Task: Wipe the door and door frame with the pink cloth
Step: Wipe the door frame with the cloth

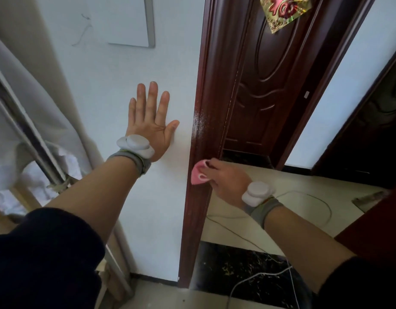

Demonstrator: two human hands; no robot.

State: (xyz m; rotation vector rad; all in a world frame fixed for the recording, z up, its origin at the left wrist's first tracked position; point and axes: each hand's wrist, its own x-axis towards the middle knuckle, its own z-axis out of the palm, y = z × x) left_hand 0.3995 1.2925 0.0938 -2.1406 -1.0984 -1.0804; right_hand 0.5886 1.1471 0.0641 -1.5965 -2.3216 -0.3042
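Item: my left hand (pixel 150 121). Flat against the white wall (pixel 107 81), palm down, fingers (pixel 153 94) spread apart and straight, gripping nothing. A grey wristband with a white puck-shaped device (pixel 136 145) sits at the wrist; a dark sleeve (pixel 41 255) covers the upper forearm.

Item: my right hand (pixel 223 179). Fingers closed around the pink cloth (pixel 199 172), which is bunched and pressed against the door frame (pixel 206 121) low on its wall-side edge. A matching white device (pixel 257 192) and grey band are at this wrist.

Item: door frame. Dark red-brown wood, glossy, running from the top of view down to the floor; a pale dusty patch shows just above the cloth.

Item: door (pixel 266 85). Same dark wood with carved panels, set beyond the frame; a gold and red ornament (pixel 282 12) hangs near its top.

Item: floor (pixel 299 197). Pale tile with a black marbled threshold strip (pixel 241 268); a thin white cable (pixel 282 270) trails across both.

Item: beige curtain (pixel 36 90), at the far left, beside the wall.
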